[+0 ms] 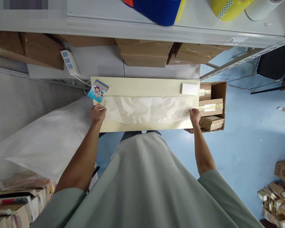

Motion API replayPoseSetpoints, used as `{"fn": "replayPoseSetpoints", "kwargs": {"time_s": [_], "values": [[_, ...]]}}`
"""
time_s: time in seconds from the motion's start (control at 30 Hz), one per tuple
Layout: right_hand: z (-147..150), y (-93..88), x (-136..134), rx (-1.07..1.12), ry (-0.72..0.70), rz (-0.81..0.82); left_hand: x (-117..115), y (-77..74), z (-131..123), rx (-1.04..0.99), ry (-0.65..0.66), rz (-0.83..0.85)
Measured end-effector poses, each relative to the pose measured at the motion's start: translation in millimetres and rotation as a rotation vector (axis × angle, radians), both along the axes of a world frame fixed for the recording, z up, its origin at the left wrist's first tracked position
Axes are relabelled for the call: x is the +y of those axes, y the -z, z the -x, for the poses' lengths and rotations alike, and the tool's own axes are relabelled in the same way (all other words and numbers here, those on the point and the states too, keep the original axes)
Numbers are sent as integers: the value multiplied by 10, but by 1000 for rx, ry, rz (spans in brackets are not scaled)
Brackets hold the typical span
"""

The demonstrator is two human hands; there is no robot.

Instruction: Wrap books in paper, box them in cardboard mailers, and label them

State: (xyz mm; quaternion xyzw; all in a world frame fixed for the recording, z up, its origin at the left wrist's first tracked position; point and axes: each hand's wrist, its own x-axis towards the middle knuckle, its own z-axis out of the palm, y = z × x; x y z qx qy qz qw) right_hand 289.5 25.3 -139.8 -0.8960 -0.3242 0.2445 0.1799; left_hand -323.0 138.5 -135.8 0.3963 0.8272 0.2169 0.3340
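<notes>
A long sheet of clear plastic film (147,109) is stretched between my hands, over a pale yellow board (142,87). My left hand (98,113) pinches the film's left end. At the opposite end, my right hand (195,116) grips it with closed fingers. Just above my left hand lies a small blue booklet (98,90) with cartoon figures on its cover. A small white box (189,89) sits on the board above my right hand. The film looks wrinkled and shiny, and I cannot tell how much of it touches the board.
An open carton (220,95) holding several small parcels stands right of the board. Behind it are brown boxes (144,53) and a power strip (70,63) under a shelf (109,23). White sheeting (49,136) and stacked books (16,205) are on the left. More parcels (279,199) lie at lower right.
</notes>
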Motion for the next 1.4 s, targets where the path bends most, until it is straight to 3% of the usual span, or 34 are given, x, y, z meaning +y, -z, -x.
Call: {"fn": "replayPoseSetpoints", "kwargs": {"time_s": [0.1, 0.2, 0.33, 0.5, 0.63, 0.8, 0.9, 1.17, 1.27, 1.4], "values": [[123, -37, 24, -153, -178, -62, -56, -146, -182, 155, 186, -98], [327, -30, 205, -117, -453, -125, -44, -196, -486, 78, 473, -162], [666, 27, 619, -12, -688, -40, 117, -36, -903, -17, 639, -111], [1020, -38, 959, -146, -828, 264, 284, 93, -1227, 179, 788, 110], [1116, -180, 971, -217, -806, 426, 261, 23, -1282, 315, 813, 250], [1010, -406, 811, -234, -815, 430, 209, -128, -1152, 370, 813, 274], [889, -587, 700, -261, -795, 332, 231, -304, -1047, 397, 783, 162], [718, -1057, 537, -437, -626, -54, 295, -928, -788, 440, 740, -366], [744, -1124, 396, -500, -588, -120, 189, -995, -697, 491, 653, -467], [783, -1030, 127, -552, -639, -119, -91, -913, -639, 515, 651, -436]]}}
